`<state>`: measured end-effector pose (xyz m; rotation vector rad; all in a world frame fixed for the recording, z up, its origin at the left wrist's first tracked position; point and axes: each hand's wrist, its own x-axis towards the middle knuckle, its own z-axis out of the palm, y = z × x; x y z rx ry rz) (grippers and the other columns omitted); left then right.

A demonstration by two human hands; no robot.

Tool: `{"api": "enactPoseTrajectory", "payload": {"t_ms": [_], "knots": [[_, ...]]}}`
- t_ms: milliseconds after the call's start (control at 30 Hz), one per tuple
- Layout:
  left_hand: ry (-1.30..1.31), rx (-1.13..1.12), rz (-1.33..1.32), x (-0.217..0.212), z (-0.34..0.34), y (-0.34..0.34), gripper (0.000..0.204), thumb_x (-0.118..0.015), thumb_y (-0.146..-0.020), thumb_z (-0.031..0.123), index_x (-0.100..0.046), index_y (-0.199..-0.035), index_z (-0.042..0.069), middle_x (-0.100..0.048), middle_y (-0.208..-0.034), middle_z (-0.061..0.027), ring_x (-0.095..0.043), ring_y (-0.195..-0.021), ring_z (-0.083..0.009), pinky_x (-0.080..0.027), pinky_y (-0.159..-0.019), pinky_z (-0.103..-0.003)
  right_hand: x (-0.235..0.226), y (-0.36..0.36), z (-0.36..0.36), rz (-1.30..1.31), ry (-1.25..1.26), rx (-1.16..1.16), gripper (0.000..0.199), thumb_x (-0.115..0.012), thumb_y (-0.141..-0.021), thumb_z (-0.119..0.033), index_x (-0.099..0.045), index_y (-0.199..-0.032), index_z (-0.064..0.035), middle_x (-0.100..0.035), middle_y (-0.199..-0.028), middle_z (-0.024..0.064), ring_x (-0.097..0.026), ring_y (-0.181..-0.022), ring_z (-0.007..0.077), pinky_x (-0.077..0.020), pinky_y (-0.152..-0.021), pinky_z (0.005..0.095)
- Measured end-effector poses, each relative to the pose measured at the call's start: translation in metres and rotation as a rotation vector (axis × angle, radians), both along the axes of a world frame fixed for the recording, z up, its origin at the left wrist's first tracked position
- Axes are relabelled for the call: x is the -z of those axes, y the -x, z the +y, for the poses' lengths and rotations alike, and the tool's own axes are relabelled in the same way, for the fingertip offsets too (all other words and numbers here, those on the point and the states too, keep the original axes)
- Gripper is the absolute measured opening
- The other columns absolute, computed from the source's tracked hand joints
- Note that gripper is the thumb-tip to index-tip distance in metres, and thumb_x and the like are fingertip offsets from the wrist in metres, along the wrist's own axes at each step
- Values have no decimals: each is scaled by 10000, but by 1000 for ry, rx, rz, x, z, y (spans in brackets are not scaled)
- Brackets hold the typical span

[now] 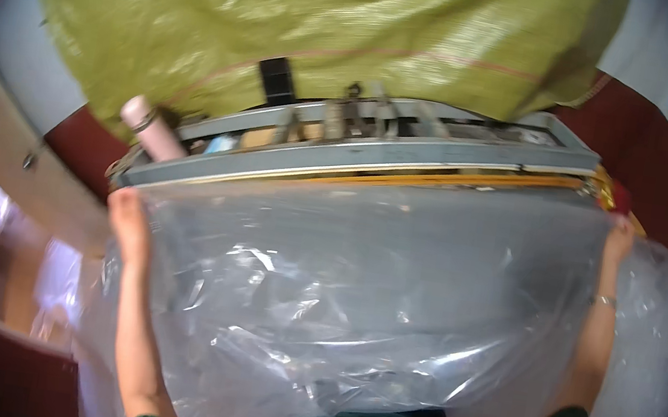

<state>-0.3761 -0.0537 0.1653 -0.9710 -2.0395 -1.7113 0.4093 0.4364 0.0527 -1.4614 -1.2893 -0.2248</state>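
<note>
A wide see-through plastic sheet (pixel 321 293) is stretched between my two arms, with shiny folds sagging toward my body. At its far left corner, my left hand (pixel 128 217) is closed on the edge of the plastic sheet. My right hand (pixel 619 238) grips the far right corner, its fingers pinched together and partly blurred. The sheet's far edge runs along a long grey metal frame (pixel 376 156), just under an orange-yellow strip (pixel 442 177). Both hands are close to the ends of that frame.
Behind the frame hangs a large yellow-green woven plastic cover (pixel 321 8). A pink bottle (pixel 157 133) leans at the frame's left end, and a black rectangular object (pixel 276 82) stands behind it. More crumpled plastic (pixel 651 342) bunches up at the right. An opening (pixel 16 256) shows at the left.
</note>
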Motion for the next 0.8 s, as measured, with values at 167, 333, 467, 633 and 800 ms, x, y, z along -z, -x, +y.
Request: {"api": "enactPoseTrajectory", "payload": {"t_ms": [167, 333, 467, 633, 800], "knots": [[38, -34, -82, 69, 5, 58, 178, -459, -905, 189, -467, -775, 67, -385, -628, 46, -354, -559, -54, -308, -500, -219, -1, 68, 16, -22, 33, -108, 190, -491, -861, -203, -522, -845, -16, -594, -813, 186, -569, -797, 357, -430, -734, 446], [-20, -79, -141, 148, 20, 116, 179, -494, -895, 180, -459, -751, 81, -369, -623, 60, -322, -538, -39, -278, -479, -207, 32, 116, 35, 105, 55, -386, 192, -514, -863, -195, -497, -790, -19, -554, -687, 145, -556, -660, 303, -436, -627, 395], [-96, 46, -259, 151, 40, 144, 151, -531, -888, 154, -478, -769, 78, -393, -648, 63, -310, -560, -30, -266, -490, -186, 21, 125, 44, 50, -62, -352, 194, -522, -885, -189, -499, -762, -41, -480, -606, 23, -460, -568, 115, -402, -568, 267], [-60, 7, -186, 152, 52, 142, 138, -552, -880, 144, -466, -790, 84, -387, -653, 70, -309, -577, -26, -264, -503, -178, 22, 124, 48, 212, -21, -346, 158, -607, -830, -167, -507, -771, -61, -495, -646, -16, -468, -591, 93, -407, -569, 248], [-168, 61, -330, 140, 52, 120, 125, -552, -880, 164, -452, -858, 92, -426, -695, 47, -381, -596, -49, -341, -543, -182, 17, 118, 47, 455, 77, -330, 111, -579, -843, -157, -507, -853, -74, -541, -685, 14, -505, -561, 89, -426, -498, 236]]}}
